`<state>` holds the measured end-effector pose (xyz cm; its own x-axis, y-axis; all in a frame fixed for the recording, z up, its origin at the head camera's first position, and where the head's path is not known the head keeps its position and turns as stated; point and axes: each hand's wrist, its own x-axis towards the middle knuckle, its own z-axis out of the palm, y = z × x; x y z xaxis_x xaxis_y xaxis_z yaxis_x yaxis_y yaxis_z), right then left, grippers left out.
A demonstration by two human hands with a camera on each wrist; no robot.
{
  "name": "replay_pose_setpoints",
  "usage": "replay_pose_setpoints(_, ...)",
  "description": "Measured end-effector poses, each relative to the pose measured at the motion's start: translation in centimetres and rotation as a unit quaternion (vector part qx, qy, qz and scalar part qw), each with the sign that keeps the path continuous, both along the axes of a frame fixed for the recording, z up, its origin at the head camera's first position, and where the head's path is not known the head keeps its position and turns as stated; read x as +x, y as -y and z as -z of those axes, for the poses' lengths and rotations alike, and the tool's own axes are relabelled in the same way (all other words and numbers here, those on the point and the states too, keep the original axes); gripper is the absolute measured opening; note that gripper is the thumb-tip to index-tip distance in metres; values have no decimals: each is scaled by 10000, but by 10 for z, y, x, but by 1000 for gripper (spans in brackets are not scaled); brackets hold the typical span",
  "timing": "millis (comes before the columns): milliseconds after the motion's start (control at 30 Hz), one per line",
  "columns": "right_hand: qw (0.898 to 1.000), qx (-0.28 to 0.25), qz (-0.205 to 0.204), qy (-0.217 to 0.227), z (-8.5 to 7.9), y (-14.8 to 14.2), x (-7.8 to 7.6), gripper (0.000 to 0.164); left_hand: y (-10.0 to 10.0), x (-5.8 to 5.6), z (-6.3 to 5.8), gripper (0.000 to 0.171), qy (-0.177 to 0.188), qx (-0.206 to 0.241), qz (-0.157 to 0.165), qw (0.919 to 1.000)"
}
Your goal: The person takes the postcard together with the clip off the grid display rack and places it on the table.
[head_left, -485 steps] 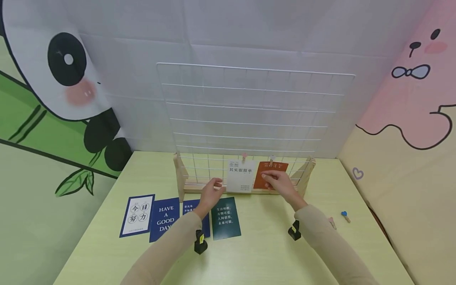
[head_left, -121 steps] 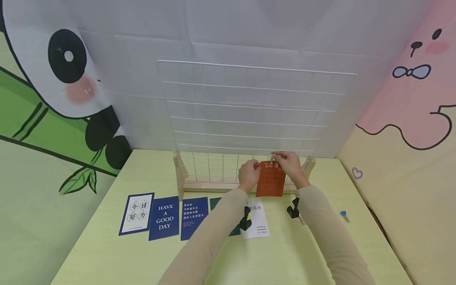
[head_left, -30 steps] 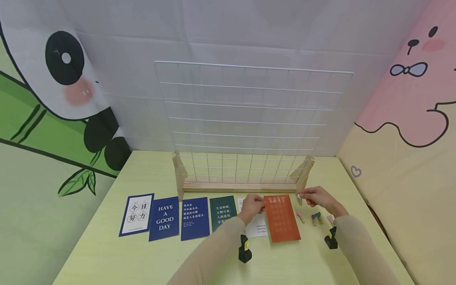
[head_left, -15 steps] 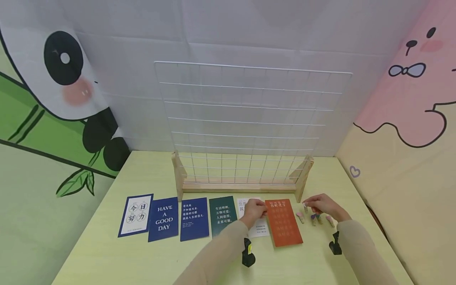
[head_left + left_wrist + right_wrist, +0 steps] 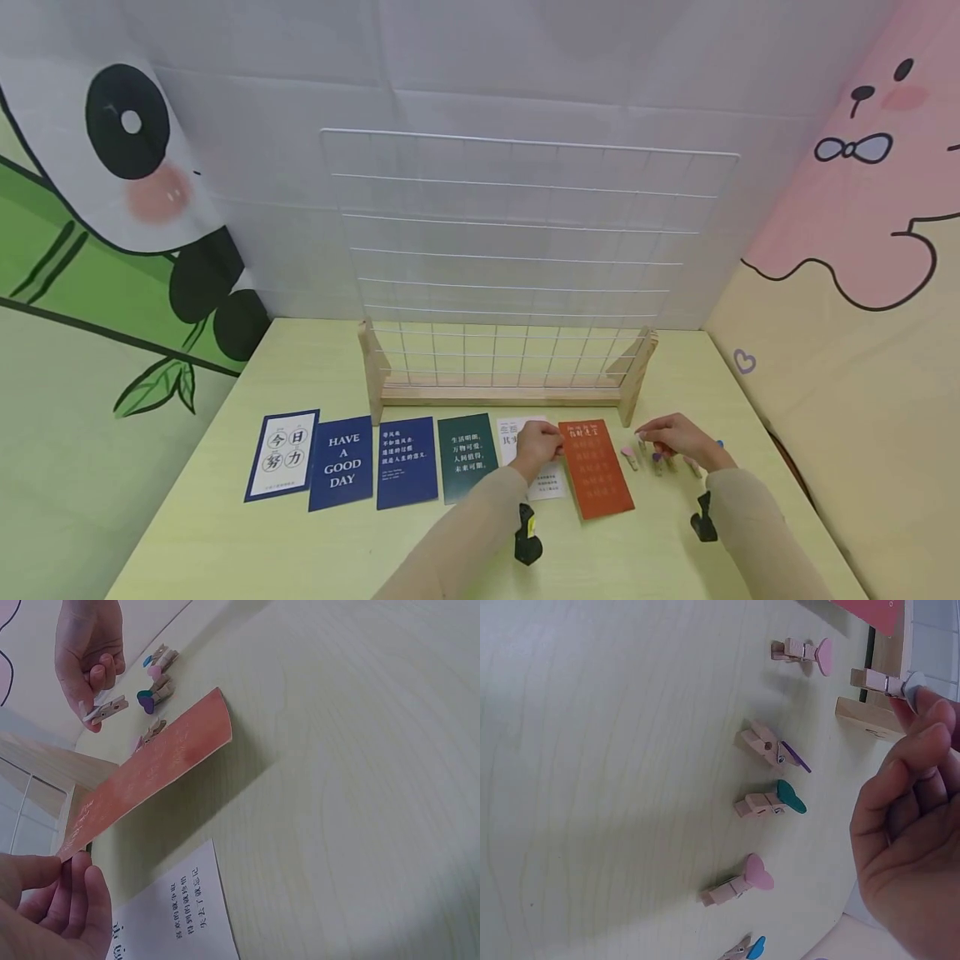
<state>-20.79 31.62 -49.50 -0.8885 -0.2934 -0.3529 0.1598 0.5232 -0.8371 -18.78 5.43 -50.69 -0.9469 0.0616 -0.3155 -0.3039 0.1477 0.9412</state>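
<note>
My left hand (image 5: 536, 448) pinches the upper left edge of an orange card (image 5: 597, 473). The left wrist view has that card (image 5: 157, 765) tilted, its far end raised over the table with a shadow below. My right hand (image 5: 684, 438) holds a small wooden clothespin (image 5: 885, 681) with a pale heart between thumb and fingertips, just above the table. Around it lie a pink-heart clothespin (image 5: 802, 651), a purple one (image 5: 765, 744), a green one (image 5: 765, 802), another pink one (image 5: 739, 883) and a blue one (image 5: 744, 949). A white card (image 5: 550, 483) lies partly hidden behind my left hand.
Left of the white card lie a green card (image 5: 468, 458), two blue cards (image 5: 407, 462) and a blue-bordered white card (image 5: 281, 454), in a row. Behind them stands a white wire grid (image 5: 510, 262) on a wooden base (image 5: 502, 396).
The white and orange cards, earlier clipped to the grid, have come off it. My left hand brought the orange card down beside the white one; my right hand carried the clothespin rightward and down.
</note>
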Motion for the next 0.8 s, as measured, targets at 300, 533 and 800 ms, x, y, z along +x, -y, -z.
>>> replay_pose_setpoints(300, 9997, 219, -29, 60, 7, -1, 1, 27, 0, -1, 5, 15, 262, -23, 214, 9994)
replay_pose_setpoints(533, 9995, 300, -97, 67, 8, 1, 2, 25, 2, 2, 2, 28, 442, 88, 408, 9981)
replay_pose_setpoints(800, 9985, 537, 0, -94, 15, 0, 4, 21, 4, 2, 1, 29, 350, 2, 422, 9985)
